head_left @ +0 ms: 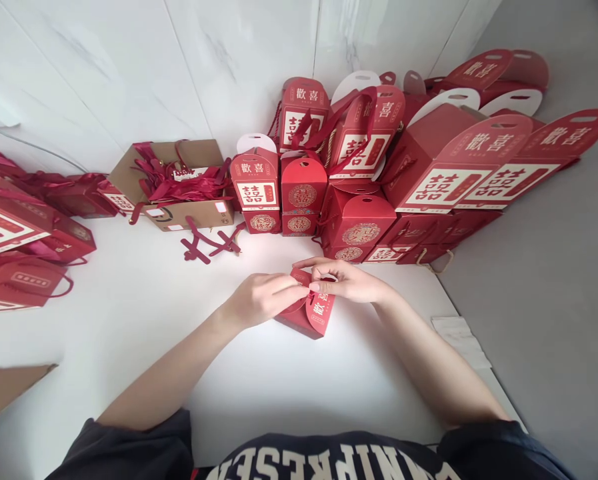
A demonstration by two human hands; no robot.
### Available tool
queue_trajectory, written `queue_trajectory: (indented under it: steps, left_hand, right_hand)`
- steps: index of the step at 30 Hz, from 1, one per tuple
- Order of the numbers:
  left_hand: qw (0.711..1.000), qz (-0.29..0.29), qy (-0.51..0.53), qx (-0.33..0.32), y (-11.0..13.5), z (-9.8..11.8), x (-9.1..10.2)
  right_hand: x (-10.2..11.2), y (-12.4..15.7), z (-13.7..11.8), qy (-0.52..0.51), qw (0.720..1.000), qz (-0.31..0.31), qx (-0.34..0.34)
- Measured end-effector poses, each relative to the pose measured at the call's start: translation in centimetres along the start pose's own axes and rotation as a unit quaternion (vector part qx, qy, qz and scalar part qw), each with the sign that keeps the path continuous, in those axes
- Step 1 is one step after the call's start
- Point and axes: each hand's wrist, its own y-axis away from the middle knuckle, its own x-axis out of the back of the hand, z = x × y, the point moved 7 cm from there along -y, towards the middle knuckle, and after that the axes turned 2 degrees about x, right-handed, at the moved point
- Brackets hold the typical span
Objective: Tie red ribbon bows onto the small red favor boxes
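Note:
A small red gift box (303, 323) with pale lettering on its flaps sits on the white table in front of me. Over its top, my left hand (263, 299) is closed, thumb and forefinger pinched at the middle of the flaps. My right hand (346, 281) meets it there, thumb and forefinger also pinched together. A short piece of dark red ribbon (311, 299) shows just under the touching fingertips. The fingers cover most of it, along with part of the box's top.
Stacked red gift boxes (429, 180) stand along the back and right. An open cardboard carton (189, 217) holds red ribbons, with loose ribbon pieces (211, 243) before it. More red boxes (19, 227) lie at left. White paper sheets (461, 340) lie at the right edge.

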Motion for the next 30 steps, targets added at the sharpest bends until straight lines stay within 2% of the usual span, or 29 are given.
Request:
queue_trajectory:
  steps: [1,2,4,5,8,12,16,22,27,30]
  left_hand:
    - [0.995,-0.028,0.056,0.083,-0.1,-1.0,-0.3]
    - [0.977,-0.063,0.114,0.169,0.1,-2.0,-0.6]
    - [0.915,-0.141,0.216,0.312,0.7,-3.2,-1.6]
    - [0.881,-0.173,0.256,0.358,1.1,-3.4,-1.9]
    - [0.805,-0.222,0.334,0.436,1.6,-3.6,-2.1]
    - [0.746,-0.266,0.373,0.484,2.0,-3.7,-2.1]
    - [0.721,-0.284,0.376,0.509,2.5,-4.2,-2.2]
    - [0.718,-0.306,0.364,0.508,3.3,-5.5,-2.6]
    - [0.705,-0.322,0.381,0.503,3.5,-5.4,-2.6]
    - [0.707,-0.335,0.363,0.506,3.4,-4.9,-2.4]
  right_hand:
    - [0.1,0.1,0.0,0.004,1.0,0.0,-0.001]
    - [0.2,0.1,0.0,0.009,1.0,0.001,-0.005]
    - [0.4,0.2,0.1,0.021,1.0,0.004,-0.015]
    - [0.5,0.2,0.1,0.027,0.999,0.007,-0.019]
    - [0.6,0.3,0.0,0.041,0.999,0.008,-0.021]
    - [0.7,0.6,-0.3,0.056,0.998,0.003,-0.021]
    - [1.4,1.1,-0.4,0.093,0.995,0.005,-0.024]
    - [2.2,1.6,-0.5,0.171,0.985,0.016,-0.015]
    - [1.3,1.7,-0.6,0.135,0.99,-0.033,-0.04]
    - [1.2,1.5,-0.9,0.114,0.992,-0.018,-0.042]
